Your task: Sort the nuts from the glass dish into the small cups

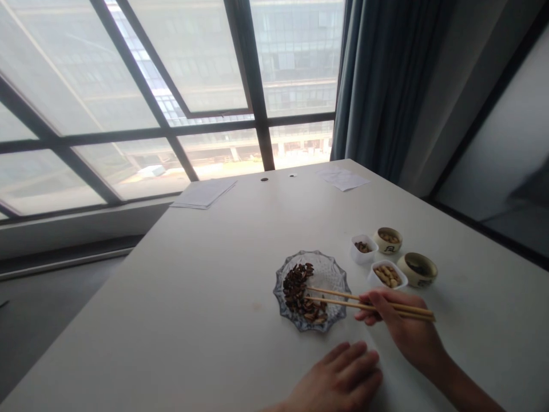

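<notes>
My right hand [401, 323] is closed around a pair of wooden chopsticks [334, 302]. Their tips are slightly apart, at the edge of a pile of dark brown, seed-like pieces [295, 286]; whether a piece sits between them I cannot tell. The pieces lie on the left and front part of a clear glass dish [338, 276] with a scalloped rim. Lying on the tabletop in front of the dish is my left hand [338, 377], fingers stretched out and holding nothing.
Right of the dish stand a white cup of dark bits [363, 254], a white cup of peanuts [387, 276], and two pale round bowls, one farther back [389, 248] and one nearer [422, 280]. Papers [203, 194] lie on the white table [193, 303] near the windows.
</notes>
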Motion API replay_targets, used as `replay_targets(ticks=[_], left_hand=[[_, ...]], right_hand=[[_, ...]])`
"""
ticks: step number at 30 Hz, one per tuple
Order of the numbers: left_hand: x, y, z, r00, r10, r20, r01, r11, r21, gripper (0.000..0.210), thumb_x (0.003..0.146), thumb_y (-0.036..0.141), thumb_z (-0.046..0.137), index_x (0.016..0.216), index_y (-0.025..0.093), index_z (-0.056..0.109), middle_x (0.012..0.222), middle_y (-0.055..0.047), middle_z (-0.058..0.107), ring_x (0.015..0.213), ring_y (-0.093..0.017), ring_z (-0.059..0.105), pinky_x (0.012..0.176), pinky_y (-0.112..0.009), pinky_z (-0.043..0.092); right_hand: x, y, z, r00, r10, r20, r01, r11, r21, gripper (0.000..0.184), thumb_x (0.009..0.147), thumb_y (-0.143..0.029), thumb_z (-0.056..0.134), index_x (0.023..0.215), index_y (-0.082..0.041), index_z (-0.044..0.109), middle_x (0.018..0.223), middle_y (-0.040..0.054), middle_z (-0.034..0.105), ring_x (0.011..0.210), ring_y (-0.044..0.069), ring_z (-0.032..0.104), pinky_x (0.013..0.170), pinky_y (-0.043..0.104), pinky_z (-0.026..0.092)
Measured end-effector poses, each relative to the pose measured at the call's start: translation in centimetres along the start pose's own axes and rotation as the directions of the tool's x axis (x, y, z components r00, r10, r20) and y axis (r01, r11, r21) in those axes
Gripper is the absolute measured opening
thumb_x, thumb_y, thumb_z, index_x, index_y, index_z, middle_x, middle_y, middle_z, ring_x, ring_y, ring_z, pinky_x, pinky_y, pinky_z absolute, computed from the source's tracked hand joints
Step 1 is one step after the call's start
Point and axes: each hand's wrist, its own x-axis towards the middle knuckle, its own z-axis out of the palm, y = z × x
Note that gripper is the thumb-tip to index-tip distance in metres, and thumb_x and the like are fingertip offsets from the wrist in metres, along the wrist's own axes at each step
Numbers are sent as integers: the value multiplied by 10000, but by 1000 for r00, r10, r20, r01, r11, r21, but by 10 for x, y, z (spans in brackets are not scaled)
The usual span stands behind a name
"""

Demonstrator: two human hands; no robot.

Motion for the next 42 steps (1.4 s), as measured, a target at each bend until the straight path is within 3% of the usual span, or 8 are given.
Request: replay_targets(ticks=[9, 17, 21, 33, 39, 42], left_hand=[[-2, 1, 7, 1000, 11, -16, -11, 1000, 0, 263, 1110, 323, 506, 1306, 207, 637, 1515, -36, 556, 1404, -223, 513, 1137, -349, 484], [-4, 0, 5, 1000, 0, -20, -1, 999, -36, 306, 1119, 363, 478, 1336, 197, 615, 1522, -30, 552, 1414, -220, 502, 1158, -349, 462], [-4, 0, 4, 1000, -1, 10, 2, 997, -83, 405, 1122, 468, 435, 1368, 185, 587, 1545, -38, 529, 1436, -234, 478, 1175, -357, 443], [-5, -3, 2, 997, 1, 80, 10, 991, -136, 418, 1111, 453, 469, 1421, 181, 539, 1589, -57, 474, 1478, -247, 422, 1221, -372, 384], [-4, -2, -4, 995, -2, 95, 17, 987, -160, 481, 1107, 518, 444, 1424, 168, 536, 1592, -64, 469, 1471, -258, 432, 1222, -382, 384], [-3, -2, -4, 994, -2, 109, 22, 983, -180, 475, 1104, 501, 463, 1430, 164, 535, 1590, -72, 470, 1470, -264, 433, 1226, -390, 383]], right_hand=[[-10, -10, -4, 999, -3, -47, 0, 998, -59, 400, 902, -556, 724, 851, -169, 810, 697, 94, 786, 589, 217, 766, 571, 267, 646], [-13, -8, -10, 994, -91, 61, 95, 993, -69, 400, 975, -529, 628, 889, -193, 826, 872, 103, 810, 722, 234, 795, 628, 276, 654], [-12, -6, -15, 986, -126, 109, 139, 982, -129, 378, 979, -505, 630, 905, -186, 820, 788, 92, 801, 671, 222, 782, 617, 278, 648], [-17, -13, -4, 987, -160, -15, 156, 974, -164, 431, 983, -543, 596, 814, -203, 800, 687, 63, 750, 545, 184, 668, 533, 279, 555], [-15, -1, -5, 981, -188, -45, 181, 975, -132, 453, 987, -548, 591, 793, -183, 776, 541, 9, 596, 456, 130, 508, 438, 244, 409], [-14, 3, -5, 981, -179, -79, 169, 978, -121, 459, 985, -549, 598, 780, -176, 768, 518, -6, 552, 450, 116, 492, 448, 237, 400]])
